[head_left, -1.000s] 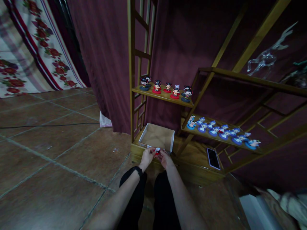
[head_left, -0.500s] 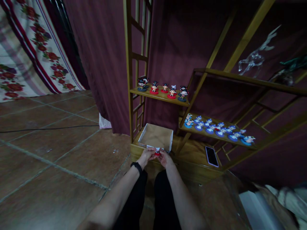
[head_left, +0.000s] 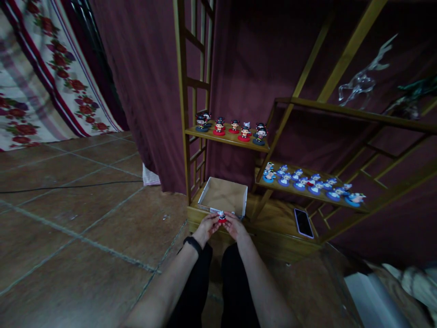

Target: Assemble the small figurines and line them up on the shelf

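Between my fingertips is a small figurine (head_left: 221, 217) with a pale head and a red base, held upright by both hands. My left hand (head_left: 207, 227), with a black band on the wrist, grips it from the left side. From the right, my right hand (head_left: 235, 226) closes on its base. Just beyond my fingers lies a shallow cardboard box (head_left: 223, 195) on the low wooden shelf, with its inside facing up. Fine details of the figurine are too small to make out.
Several red and black figurines (head_left: 219, 128) stand on the upper left shelf. Blue and purple ones (head_left: 301, 183) line the right shelf. A phone (head_left: 303, 223) lies below them. A glass deer (head_left: 365, 82) stands at upper right. A white box (head_left: 373, 298) sits at lower right.
The figurine has turned a little between my fingers and shifted slightly left. Both hands keep their hold. The whole view has moved slightly.
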Demonstrator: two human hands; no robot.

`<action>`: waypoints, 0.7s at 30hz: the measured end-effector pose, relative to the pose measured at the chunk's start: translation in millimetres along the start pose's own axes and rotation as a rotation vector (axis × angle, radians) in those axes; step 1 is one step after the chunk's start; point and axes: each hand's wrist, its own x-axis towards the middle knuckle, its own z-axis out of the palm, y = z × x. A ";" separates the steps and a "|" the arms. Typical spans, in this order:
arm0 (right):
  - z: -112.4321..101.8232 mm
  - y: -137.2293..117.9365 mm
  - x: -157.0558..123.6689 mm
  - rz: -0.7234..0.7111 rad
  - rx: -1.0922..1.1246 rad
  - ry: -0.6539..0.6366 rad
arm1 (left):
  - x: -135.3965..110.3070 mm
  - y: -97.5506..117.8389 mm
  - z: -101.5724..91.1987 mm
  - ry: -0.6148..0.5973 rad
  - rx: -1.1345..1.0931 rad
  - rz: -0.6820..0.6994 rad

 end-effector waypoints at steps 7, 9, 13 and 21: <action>0.3 1.0 -4.3 0.005 -0.013 -0.034 | -8.1 -4.8 2.2 0.040 -0.027 -0.030; 0.4 1.1 -4.9 0.018 -0.025 -0.023 | -8.4 -4.1 1.0 0.033 -0.041 -0.052; -0.7 1.1 -5.4 0.045 -0.057 0.000 | -7.2 -2.9 -2.4 0.011 -0.026 -0.055; 3.5 -1.3 -13.8 0.020 -0.061 -0.035 | -9.4 -2.9 -1.1 0.066 -0.034 -0.050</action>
